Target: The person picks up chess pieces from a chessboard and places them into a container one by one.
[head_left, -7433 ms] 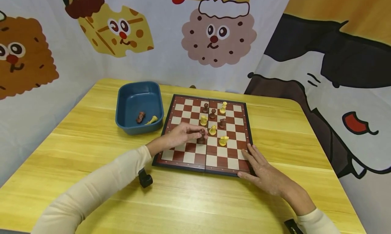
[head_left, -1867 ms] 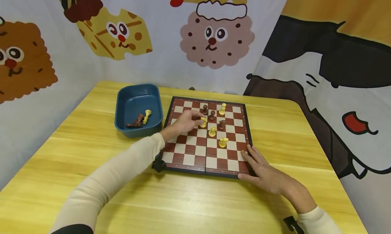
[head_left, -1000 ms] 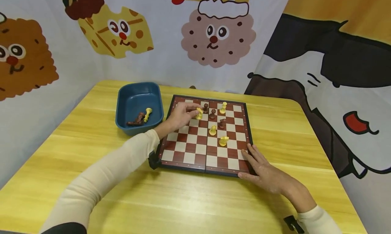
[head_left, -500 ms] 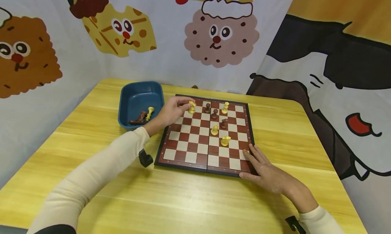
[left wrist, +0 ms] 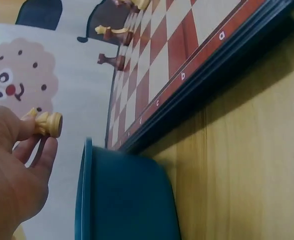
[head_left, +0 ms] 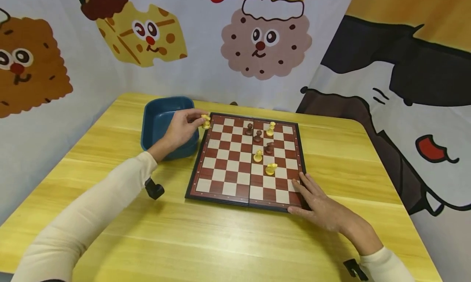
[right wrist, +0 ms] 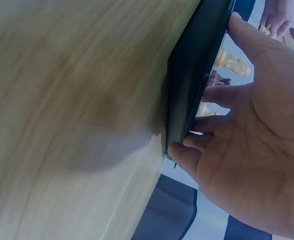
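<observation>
My left hand (head_left: 182, 128) pinches a yellow chess piece (head_left: 205, 121) between thumb and fingertips, held in the air over the near right rim of the blue bin (head_left: 158, 108); the left wrist view shows the same piece (left wrist: 46, 123) above the bin's wall (left wrist: 122, 200). The chessboard (head_left: 224, 180) lies on the yellow table, with several brown and yellow pieces standing in its far right half. My right hand (head_left: 319, 204) rests flat with straight fingers on the board's near right corner, its fingers (right wrist: 214, 95) lying against the board's edge (right wrist: 194, 85).
A yellow wooden table (head_left: 228, 241) carries everything. Cartoon-printed cloth walls close in the back and both sides. Brown pieces (head_left: 257, 136) and yellow pieces (head_left: 270, 168) stand on the board. The bin's inside is mostly hidden behind my left hand.
My left hand lifted a yellow piece off the board's middle and carried it left and away, from above the board to over the blue bin's rim. My right hand stayed in place.
</observation>
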Demonstrator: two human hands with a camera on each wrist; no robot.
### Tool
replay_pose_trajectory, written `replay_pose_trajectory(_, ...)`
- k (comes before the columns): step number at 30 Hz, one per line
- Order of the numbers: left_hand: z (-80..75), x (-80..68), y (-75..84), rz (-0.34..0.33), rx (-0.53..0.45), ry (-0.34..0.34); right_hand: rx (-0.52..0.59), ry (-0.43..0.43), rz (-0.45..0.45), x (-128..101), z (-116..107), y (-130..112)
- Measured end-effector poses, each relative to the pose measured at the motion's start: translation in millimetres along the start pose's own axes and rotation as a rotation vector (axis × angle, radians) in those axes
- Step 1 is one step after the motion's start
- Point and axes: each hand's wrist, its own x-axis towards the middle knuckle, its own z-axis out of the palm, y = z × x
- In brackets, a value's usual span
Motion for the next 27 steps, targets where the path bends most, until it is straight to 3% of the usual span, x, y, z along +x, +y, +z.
replay_pose_trajectory(9,-20.7,-12.2,-12.7,-0.050,0.074,0.079,0.004,0.001,0.002,-0.5,2.4,0.7)
replay_pose_trajectory(13,-26.9,-15.0,-17.3,-0.073,0.063,0.107,-0.002,0.005,0.004,-0.3,0.0,0.5)
replay_pose_trajectory(18,-30.2,-19.3,-18.5,-0.103,0.014,0.088,-0.008,0.006,0.004,-0.9,0.2,1.6)
replay_pose_trajectory(27,-23.8,-16.1,-8.1,-0.087,-0.091,0.064,-0.012,0.016,-0.004,-0.3,0.9,1.1)
